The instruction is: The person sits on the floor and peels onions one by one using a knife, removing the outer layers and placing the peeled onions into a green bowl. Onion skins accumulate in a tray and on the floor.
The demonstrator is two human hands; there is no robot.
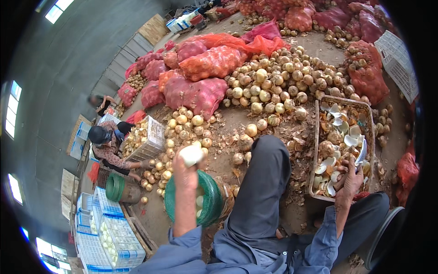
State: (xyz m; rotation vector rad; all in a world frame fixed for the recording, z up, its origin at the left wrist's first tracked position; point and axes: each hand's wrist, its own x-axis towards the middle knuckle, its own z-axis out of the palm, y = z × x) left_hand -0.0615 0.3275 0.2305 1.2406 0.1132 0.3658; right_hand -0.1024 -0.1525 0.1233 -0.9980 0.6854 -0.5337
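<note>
A peeled white onion (pixel 190 156) sits in my left hand (pixel 185 173), held above a bucket lined with green mesh (pixel 214 198). Inside that bucket, a few peeled onions (pixel 199 202) show past my wrist. My right hand (pixel 349 181) grips a knife (pixel 361 153) whose pale blade points up and away from me. It hovers over a shallow rectangular tray (pixel 317 137) holding onion skins, cut white outer layers (pixel 352 140) and some brown onions (pixel 326 149). My right fingers partly hide the knife's handle.
Unpeeled onions (pixel 273 82) lie heaped ahead, beside red mesh sacks (pixel 195 92). To the left, a person (pixel 106 144) reaches toward onions near a white crate of skins (pixel 152 135). Blue-and-white crates of peeled onions (pixel 119 239) stand lower left. A white crate (pixel 397 61) stands far right.
</note>
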